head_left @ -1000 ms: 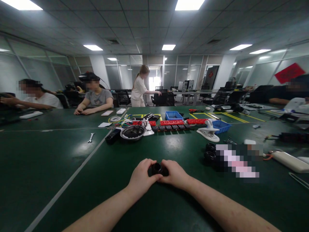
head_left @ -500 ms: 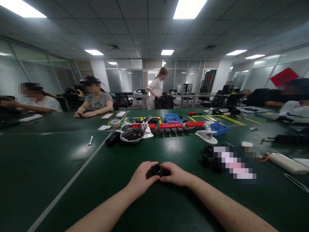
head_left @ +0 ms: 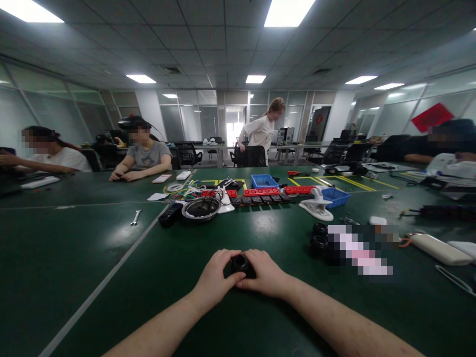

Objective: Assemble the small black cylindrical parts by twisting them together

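A small black ring-shaped part [head_left: 239,263] with a round hole in its top is between my two hands, low over the green table [head_left: 178,312]; I cannot tell whether it rests on the surface. My left hand [head_left: 217,272] grips it from the left, fingers behind and thumb in front. From the right, my right hand [head_left: 266,273] curls round it, with its fingertips meeting the left ones at the back and its thumb at the front. Much of the part's sides is hidden by the fingers. To the right lie more black round parts [head_left: 319,242].
Ahead are a round metal dish [head_left: 201,209], a row of red blocks [head_left: 261,192], a blue bin [head_left: 264,180] and a white clamp [head_left: 316,206]. A wrench [head_left: 136,217] lies at left, a beige power bank [head_left: 441,249] at right. Several people are around the table.
My right hand has shifted slightly left and wraps further round the black part. The standing person beyond the table has moved right. The view has turned slightly.
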`<state>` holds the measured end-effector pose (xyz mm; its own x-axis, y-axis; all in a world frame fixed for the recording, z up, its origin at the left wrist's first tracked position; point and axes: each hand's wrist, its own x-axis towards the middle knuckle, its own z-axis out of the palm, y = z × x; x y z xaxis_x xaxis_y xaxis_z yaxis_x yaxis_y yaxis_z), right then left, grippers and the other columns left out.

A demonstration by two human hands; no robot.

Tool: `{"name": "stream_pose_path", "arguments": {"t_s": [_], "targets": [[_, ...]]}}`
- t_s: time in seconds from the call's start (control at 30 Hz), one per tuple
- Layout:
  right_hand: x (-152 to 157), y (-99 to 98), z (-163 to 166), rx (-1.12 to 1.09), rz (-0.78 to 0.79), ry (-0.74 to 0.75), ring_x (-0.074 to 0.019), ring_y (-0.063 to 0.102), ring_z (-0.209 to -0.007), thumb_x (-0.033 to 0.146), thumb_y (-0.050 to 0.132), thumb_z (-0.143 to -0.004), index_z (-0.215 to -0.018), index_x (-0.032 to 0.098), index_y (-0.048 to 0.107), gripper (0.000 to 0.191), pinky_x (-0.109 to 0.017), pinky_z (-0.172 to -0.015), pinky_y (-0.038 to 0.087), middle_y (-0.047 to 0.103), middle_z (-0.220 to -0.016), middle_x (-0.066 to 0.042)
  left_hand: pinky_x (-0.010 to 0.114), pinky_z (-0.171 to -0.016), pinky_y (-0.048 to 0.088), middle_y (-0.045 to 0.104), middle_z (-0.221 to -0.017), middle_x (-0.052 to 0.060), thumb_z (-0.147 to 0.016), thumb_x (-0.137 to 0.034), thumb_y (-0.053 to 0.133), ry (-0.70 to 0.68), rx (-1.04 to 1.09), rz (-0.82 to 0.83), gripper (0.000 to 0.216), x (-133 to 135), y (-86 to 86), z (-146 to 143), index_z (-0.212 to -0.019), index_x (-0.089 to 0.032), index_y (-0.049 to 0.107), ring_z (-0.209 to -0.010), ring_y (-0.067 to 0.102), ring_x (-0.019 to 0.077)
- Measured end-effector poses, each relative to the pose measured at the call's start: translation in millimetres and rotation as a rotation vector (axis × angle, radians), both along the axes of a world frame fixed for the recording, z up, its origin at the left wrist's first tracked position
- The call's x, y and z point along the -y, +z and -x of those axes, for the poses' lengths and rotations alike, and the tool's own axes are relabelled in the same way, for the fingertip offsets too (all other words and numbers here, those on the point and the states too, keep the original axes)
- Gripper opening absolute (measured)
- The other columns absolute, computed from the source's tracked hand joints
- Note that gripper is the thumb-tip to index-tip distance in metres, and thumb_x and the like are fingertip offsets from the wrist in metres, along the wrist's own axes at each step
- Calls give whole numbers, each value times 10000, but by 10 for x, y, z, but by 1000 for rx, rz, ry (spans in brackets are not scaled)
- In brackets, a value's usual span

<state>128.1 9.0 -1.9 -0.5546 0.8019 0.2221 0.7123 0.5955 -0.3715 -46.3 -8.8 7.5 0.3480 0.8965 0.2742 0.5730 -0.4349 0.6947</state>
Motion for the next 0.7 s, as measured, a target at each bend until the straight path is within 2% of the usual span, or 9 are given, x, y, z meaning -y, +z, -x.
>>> {"name": "stream_pose_path", "arguments": {"t_s": [0.13, 0.23, 0.37, 0.5, 0.6, 0.7], "targets": [[-86, 27, -93, -80, 125, 141, -177, 513, -794, 384, 656, -665, -912, 167, 565, 341, -271, -686, 377, 576, -872, -27, 364, -877, 394, 563, -1055, 53, -721, -250, 601, -37, 6, -7, 385, -17, -22, 8, -1099, -237, 529, -1001, 495, 218], [-128, 15, -127, -117, 191, 164, -156, 514, -763, 310, 664, -670, -869, 159, 582, 262, -244, -652, 378, 578, -849, -13, 363, -872, 398, 554, -1089, 57, -733, -247, 582, -54, 6, 27, 395, -12, -23, 12, -1122, -246, 519, -1017, 493, 220], [-113, -20, -106, -141, 215, 70, -128, 492, -676, 335, 692, -629, -808, 156, 567, 282, -213, -565, 349, 562, -761, 11, 362, -872, 394, 563, -1075, 58, -713, -237, 598, -40, 19, 35, 401, 5, -12, 11, -1109, -231, 531, -1006, 502, 224], [-19, -29, -11, -61, 146, -57, -127, 469, -623, 426, 677, -597, -736, 162, 530, 333, -215, -512, 312, 541, -709, 6, 359, -837, 408, 576, -995, 55, -648, -265, 664, 62, -9, 11, 379, 24, -15, -19, -1008, -197, 570, -949, 519, 231], [61, -42, 77, 3, 22, -159, -155, 480, -658, 400, 635, -628, -745, 163, 512, 292, -249, -555, 333, 553, -739, -20, 375, -805, 416, 577, -947, 53, -634, -304, 674, 139, -48, -27, 347, 30, -26, -45, -948, -190, 578, -913, 523, 244], [94, -60, 115, 29, -32, -190, -192, 499, -738, 403, 614, -647, -805, 164, 510, 305, -293, -637, 359, 566, -809, -44, 391, -816, 409, 571, -951, 56, -640, -311, 667, 145, -57, -50, 338, 17, -45, -51, -944, -196, 575, -929, 513, 253]]}}
